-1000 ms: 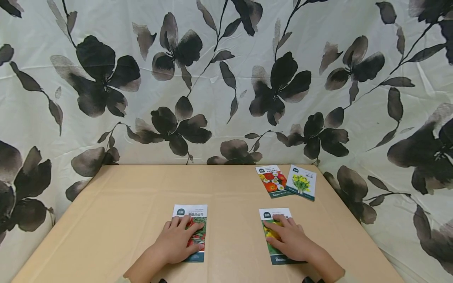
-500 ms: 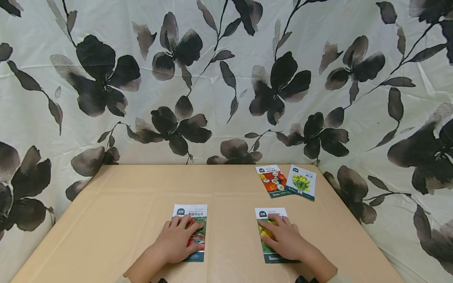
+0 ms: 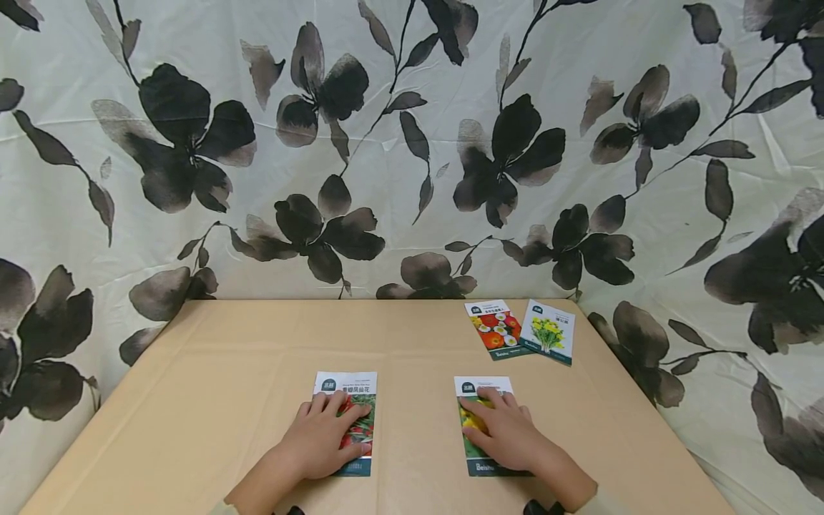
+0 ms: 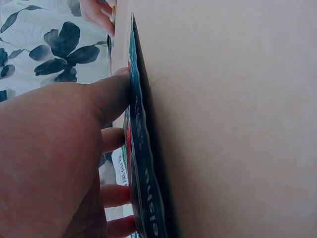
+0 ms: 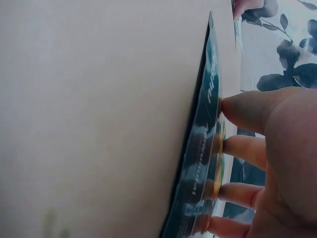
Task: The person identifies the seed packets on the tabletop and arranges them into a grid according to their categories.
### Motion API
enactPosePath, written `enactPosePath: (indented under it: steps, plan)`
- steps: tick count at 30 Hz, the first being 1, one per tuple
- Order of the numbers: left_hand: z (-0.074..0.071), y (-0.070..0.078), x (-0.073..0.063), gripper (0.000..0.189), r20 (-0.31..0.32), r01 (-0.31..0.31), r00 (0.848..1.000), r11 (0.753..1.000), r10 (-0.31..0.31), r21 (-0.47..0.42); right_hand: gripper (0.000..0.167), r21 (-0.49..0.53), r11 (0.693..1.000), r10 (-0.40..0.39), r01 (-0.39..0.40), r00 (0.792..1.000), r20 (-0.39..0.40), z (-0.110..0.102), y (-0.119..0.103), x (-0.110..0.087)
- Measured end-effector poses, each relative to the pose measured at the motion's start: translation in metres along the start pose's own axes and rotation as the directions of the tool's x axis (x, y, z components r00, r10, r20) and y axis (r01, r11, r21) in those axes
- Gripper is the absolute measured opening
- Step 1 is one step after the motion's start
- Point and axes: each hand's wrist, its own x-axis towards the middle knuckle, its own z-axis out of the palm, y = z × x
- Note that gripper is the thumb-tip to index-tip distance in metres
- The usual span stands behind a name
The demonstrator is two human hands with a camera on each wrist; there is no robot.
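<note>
Two seed packets lie flat on the table, one under each hand. My left hand [image 3: 325, 435] rests with spread fingers on the packet with red flowers [image 3: 362, 429], covering its left part. In the left wrist view that packet's dark green lower edge [image 4: 143, 163] shows beneath the thumb and fingertips. My right hand [image 3: 508, 433] presses its fingertips on the packet with yellow flowers [image 3: 476, 452], hiding much of its picture. The right wrist view has the thumb and fingers [image 5: 242, 148] touching the top face of this packet, near its green edge.
At the table's back right lie two more seed packets: one with red and white round shapes [image 3: 496, 332], partly overlapped by one with a yellow-flowered plant [image 3: 548, 335]. A floral cloth [image 3: 412, 172] hangs behind the tan table [image 3: 257, 357].
My right hand has slid the yellow-flower packet leftward across the table, and the packet now lies straighter. The left hand and its packet have stayed in place.
</note>
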Motion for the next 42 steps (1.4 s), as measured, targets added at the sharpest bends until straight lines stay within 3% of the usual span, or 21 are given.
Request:
enactPosePath:
  steps: [24, 42]
  plan:
    - [0.004, -0.002, 0.003, 0.062, 0.008, 0.005, 1.0, 1.0, -0.005, 0.014, 0.053, 0.003, 0.999, -0.038, 0.038, 0.999, -0.011, 0.004, -0.019, 0.008]
    - [0.012, -0.006, 0.004, 0.061, -0.02, -0.008, 1.0, 1.0, 0.009, 0.025, 0.051, 0.008, 0.999, -0.045, 0.045, 0.998, -0.04, 0.006, -0.022, 0.009]
